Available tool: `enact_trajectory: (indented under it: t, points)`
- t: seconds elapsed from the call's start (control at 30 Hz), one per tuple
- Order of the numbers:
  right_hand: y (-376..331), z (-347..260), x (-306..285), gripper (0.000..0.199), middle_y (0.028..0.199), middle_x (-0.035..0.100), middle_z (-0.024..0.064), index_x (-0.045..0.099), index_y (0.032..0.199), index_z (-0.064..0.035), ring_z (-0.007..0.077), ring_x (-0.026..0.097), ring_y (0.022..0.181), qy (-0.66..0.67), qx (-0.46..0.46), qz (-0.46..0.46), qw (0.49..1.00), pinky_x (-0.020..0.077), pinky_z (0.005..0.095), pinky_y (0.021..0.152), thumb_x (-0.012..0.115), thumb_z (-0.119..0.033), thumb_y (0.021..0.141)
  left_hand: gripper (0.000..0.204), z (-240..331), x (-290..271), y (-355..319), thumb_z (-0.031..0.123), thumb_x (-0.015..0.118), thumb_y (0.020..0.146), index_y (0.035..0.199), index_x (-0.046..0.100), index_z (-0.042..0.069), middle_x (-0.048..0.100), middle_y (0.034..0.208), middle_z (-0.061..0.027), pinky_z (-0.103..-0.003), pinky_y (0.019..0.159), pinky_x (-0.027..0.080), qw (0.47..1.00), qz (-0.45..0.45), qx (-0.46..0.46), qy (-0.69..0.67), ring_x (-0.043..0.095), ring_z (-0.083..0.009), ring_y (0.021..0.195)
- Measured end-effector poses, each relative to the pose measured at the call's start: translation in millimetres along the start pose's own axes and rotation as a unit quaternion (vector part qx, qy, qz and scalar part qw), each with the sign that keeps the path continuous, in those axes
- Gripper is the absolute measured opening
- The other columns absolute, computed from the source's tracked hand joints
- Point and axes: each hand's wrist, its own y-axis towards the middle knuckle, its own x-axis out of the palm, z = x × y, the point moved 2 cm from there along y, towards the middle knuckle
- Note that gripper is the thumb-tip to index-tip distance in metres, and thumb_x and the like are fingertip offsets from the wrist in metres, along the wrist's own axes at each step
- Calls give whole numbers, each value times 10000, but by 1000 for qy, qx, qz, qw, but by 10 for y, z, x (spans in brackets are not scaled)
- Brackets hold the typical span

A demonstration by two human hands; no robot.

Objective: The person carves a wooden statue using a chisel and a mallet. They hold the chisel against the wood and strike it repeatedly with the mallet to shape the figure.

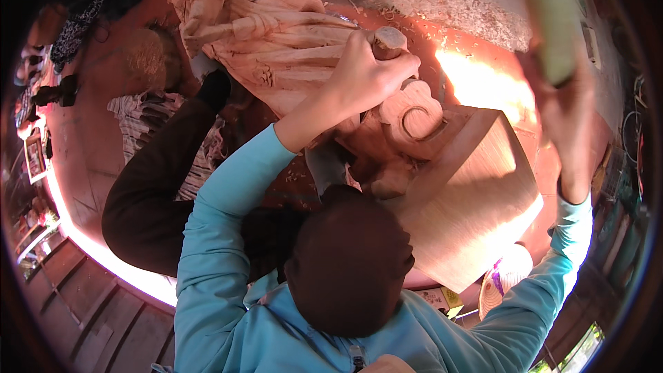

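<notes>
A large carved wooden figure (276, 48) with robe folds lies across the upper middle. Over its lower end, my left hand (369, 76) is closed round an upright chisel (390, 39); only the round wooden butt of its handle shows, and its blade is hidden. Just below that fist is a scroll-shaped carved part (413, 109). Raised at the far right, my right hand (570, 121) is blurred by motion. Its fingers wrap round a pale, thick wooden mallet (549, 21), whose upper end leaves the picture. The mallet is apart from the chisel.
A big smooth-faced wooden block (476, 193) adjoins the carving's lower end. A woven conical hat (507, 280) and a small yellow box (450, 299) sit behind it. Striped cloth (148, 121) lies by my bent left leg (148, 186). Wood shavings litter the floor (449, 0).
</notes>
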Motion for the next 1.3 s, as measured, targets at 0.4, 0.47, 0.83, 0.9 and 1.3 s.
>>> enact_trajectory:
  t: [0.4, 0.47, 0.83, 0.9, 1.3]
  points:
    - [-431, -574, -145, 573, 1113, 620, 116, 427, 1325, -76, 166, 584, 1017, -47, 14, 10, 999, 463, 302, 847, 657, -44, 801, 303, 285, -26, -386, 58, 587, 831, 576, 425, 55, 425, 487, 14, -228, 366, 271, 977, 103, 82, -168, 367, -49, 398]
    - [-517, -635, -179, 586, 1035, 639, 109, 429, 1322, -62, 146, 600, 933, -61, 16, 26, 998, 469, 284, 809, 675, -55, 790, 300, 205, -51, -403, 54, 584, 830, 577, 422, 58, 419, 489, 22, -230, 366, 269, 976, 117, 66, -172, 372, -47, 403]
    - [-485, -885, -220, 542, 996, 650, 116, 454, 1285, -54, 144, 628, 874, -30, 32, 107, 993, 497, 283, 729, 661, -74, 785, 227, 66, -47, -432, 42, 559, 822, 628, 443, 27, 426, 512, 1, -251, 390, 294, 986, 92, 137, -2, 389, -67, 432]
    - [-492, -873, -95, 612, 1007, 641, 119, 467, 1295, -194, 261, 653, 804, -214, -52, 6, 976, 521, 332, 678, 630, 12, 742, 251, 71, 45, -409, 95, 603, 773, 587, 456, 13, 436, 494, 5, -284, 425, 327, 986, 97, 134, 25, 421, -74, 469]
    - [-517, -908, -54, 716, 770, 611, 87, 460, 1303, -303, 271, 621, 651, -290, -122, 31, 949, 522, 373, 617, 637, 23, 690, 256, 27, -19, -375, 127, 595, 743, 569, 452, 5, 431, 486, 3, -289, 433, 321, 992, 88, 88, -12, 383, -64, 479]
